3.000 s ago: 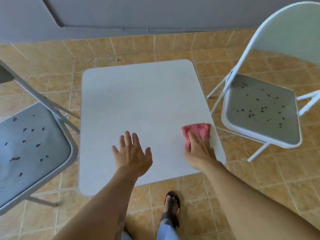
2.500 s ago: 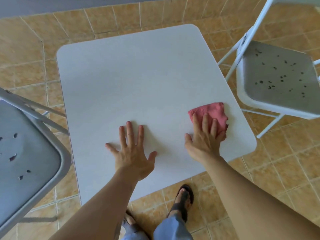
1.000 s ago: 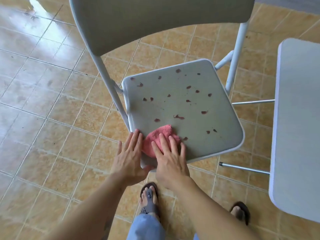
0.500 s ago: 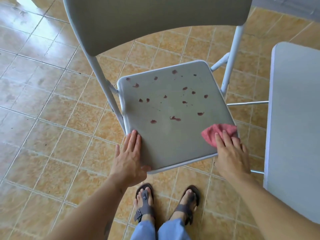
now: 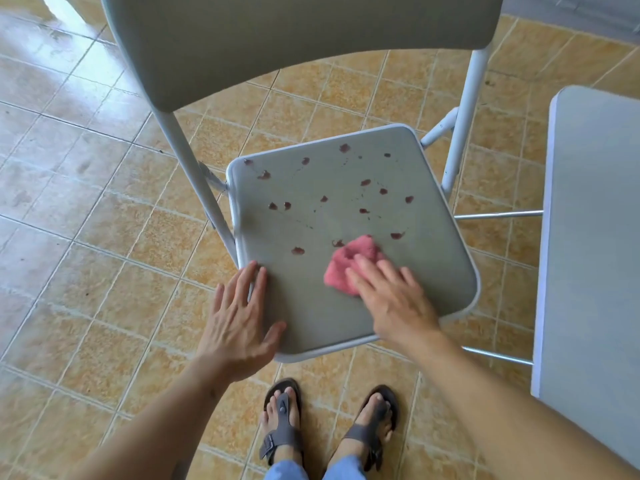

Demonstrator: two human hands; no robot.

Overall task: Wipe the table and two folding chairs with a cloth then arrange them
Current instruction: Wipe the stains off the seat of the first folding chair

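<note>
Flat hands: right (image 5: 391, 299) presses cloth (image 5: 349, 263), left (image 5: 239, 323) steadies spotted seat (image 5: 311, 306) (tiled floor (image 5: 86, 237))

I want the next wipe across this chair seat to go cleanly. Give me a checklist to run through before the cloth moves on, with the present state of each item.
1. Cloth flat on the seat under the right hand: ok.
2. Left hand steadies the seat's near left corner: ok, fingers straight, pressing rather than a grip.
3. Dark red spots ahead of the cloth: not ok, many remain on the far half.
4. Near strip of the seat free of spots: ok.
5. Chair legs firm on the tile floor: cannot tell, feet out of view.
6. Table stands apart from the seat: ok.
</note>
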